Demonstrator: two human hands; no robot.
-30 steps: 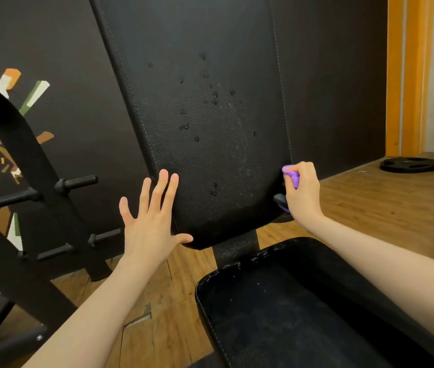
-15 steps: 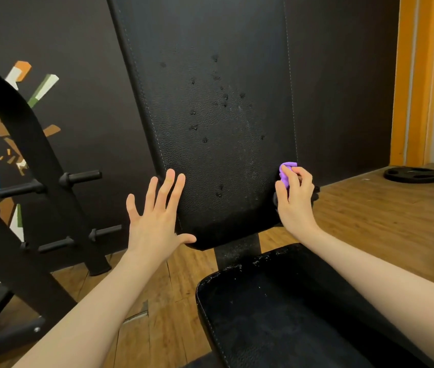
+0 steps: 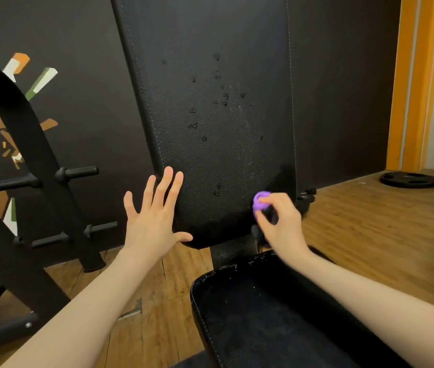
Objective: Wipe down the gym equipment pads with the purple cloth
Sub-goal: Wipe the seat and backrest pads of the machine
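A black upright back pad (image 3: 210, 115) of a gym bench fills the middle, speckled with dark droplets. Below it lies the black seat pad (image 3: 263, 314). My right hand (image 3: 281, 224) grips a bunched purple cloth (image 3: 260, 201) and holds it against the back pad's lower right part. A darker wiped streak runs up from the cloth. My left hand (image 3: 155, 216) has its fingers spread straight, and its fingertips overlap the pad's lower left edge.
A black weight rack (image 3: 25, 195) with horizontal pegs stands at the left against a dark wall with a painted mural. A black weight plate (image 3: 408, 179) lies on the wooden floor at the right, near an orange door frame (image 3: 409, 83).
My right hand has moved the purple cloth leftward from the pad's right edge onto its face. The left hand has stayed at the lower left edge.
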